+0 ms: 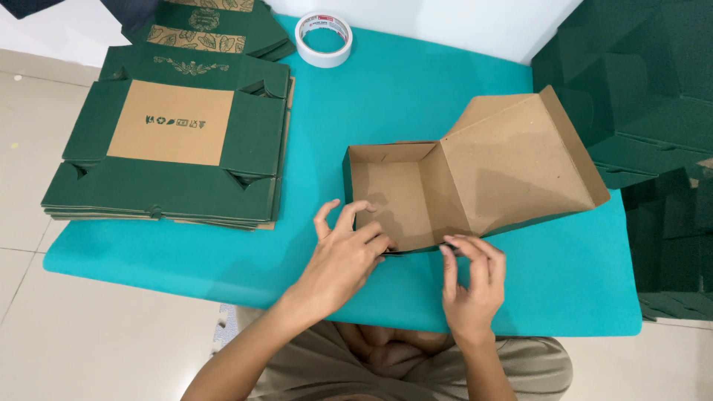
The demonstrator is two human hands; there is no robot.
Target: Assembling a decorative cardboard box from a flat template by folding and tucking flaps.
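A partly folded cardboard box (475, 171), brown inside and dark green outside, lies on the teal table top (386, 111) with its lid flap raised to the right. My left hand (343, 252) rests on the box's near wall, fingers spread and partly curled over the edge. My right hand (469, 275) pinches the near edge of the box where the lid panel meets the wall. Both hands press on the same front side, a short gap apart.
A stack of flat dark green box blanks (174, 141) lies at the table's left, with more blanks (215, 26) behind it. A roll of white tape (324, 38) sits at the back. Assembled green boxes (639, 111) pile up at the right.
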